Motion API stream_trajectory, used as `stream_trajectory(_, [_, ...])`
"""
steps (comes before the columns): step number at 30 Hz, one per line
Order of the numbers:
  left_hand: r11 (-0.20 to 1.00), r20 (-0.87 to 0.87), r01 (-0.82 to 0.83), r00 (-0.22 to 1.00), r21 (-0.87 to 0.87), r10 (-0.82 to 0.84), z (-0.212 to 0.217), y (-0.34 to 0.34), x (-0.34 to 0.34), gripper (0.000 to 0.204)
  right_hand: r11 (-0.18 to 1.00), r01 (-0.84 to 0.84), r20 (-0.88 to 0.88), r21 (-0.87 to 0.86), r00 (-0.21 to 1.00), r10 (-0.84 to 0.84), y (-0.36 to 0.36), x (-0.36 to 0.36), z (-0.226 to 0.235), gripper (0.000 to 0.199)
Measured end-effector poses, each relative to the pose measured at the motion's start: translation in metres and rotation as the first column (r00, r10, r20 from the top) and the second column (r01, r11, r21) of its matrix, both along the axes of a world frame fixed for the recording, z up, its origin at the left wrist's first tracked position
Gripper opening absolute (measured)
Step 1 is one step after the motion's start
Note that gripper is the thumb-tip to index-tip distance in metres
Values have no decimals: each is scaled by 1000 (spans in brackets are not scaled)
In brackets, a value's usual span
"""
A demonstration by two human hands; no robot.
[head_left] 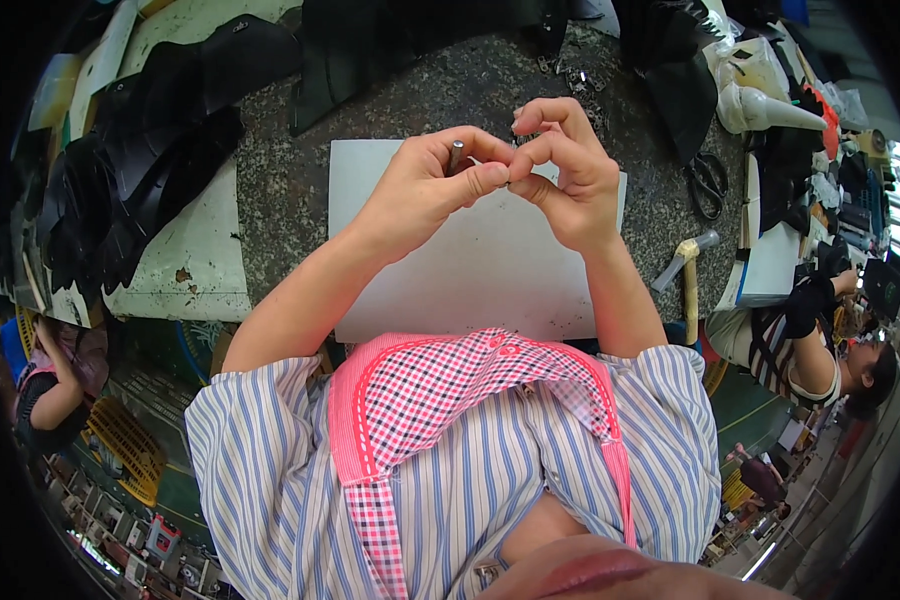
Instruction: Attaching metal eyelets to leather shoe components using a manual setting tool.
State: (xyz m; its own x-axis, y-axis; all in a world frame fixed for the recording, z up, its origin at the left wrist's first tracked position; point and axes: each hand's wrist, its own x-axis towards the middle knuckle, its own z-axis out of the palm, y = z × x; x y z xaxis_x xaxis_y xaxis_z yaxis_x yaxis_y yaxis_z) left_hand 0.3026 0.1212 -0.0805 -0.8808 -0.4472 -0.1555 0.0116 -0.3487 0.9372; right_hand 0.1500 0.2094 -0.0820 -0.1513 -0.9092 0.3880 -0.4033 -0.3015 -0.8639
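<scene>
My left hand (pixel 425 185) is closed round a short metal rod (pixel 456 155), perhaps a punch; its round end sticks up between thumb and fingers. Beside it my right hand (pixel 573 175) has its fingers bent in a pinch, the fingertips meeting those of my left hand. Whatever small thing lies between the fingertips is too hidden to name. Both hands are raised over a white board (pixel 460 290) that lies on a speckled dark stone slab (pixel 280 200).
A hammer (pixel 688 270) and black-handled scissors (pixel 708 187) lie to the right. Small metal parts (pixel 578 78) sit at the far side. Black sheet pieces (pixel 160 130) are heaped at left. A white bottle (pixel 765 108) stands far right. People work on both sides.
</scene>
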Motion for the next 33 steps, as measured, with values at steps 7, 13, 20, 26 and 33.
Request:
stream_trajectory(7, [995, 27, -55, 998, 86, 53, -3, 4, -1, 18, 999, -13, 51, 38, 999, 12, -5, 3, -2, 14])
stream_trajectory(13, [963, -3, -258, 966, -83, 259, -7, -3, -11, 16, 998, -17, 215, 60, 977, 4, -14, 1, -15, 11])
stream_trajectory(20, [10, -114, -161, 743, -987, 659, -16, -144, -40, 58, 984, -14, 665, 178, 739, -110, -23, -10, -10, 8])
stream_trajectory(26, [13, -165, -221, 764, -975, 624, -6, -148, -36, 38, 987, 84, 448, 137, 883, -137, -22, -12, 6, 14])
stream_trajectory(33, [449, 194, 110, 970, -887, 147, 88, -74, -8, 36, 953, 69, 68, -294, 996, -51, -48, -7, 53, 17])
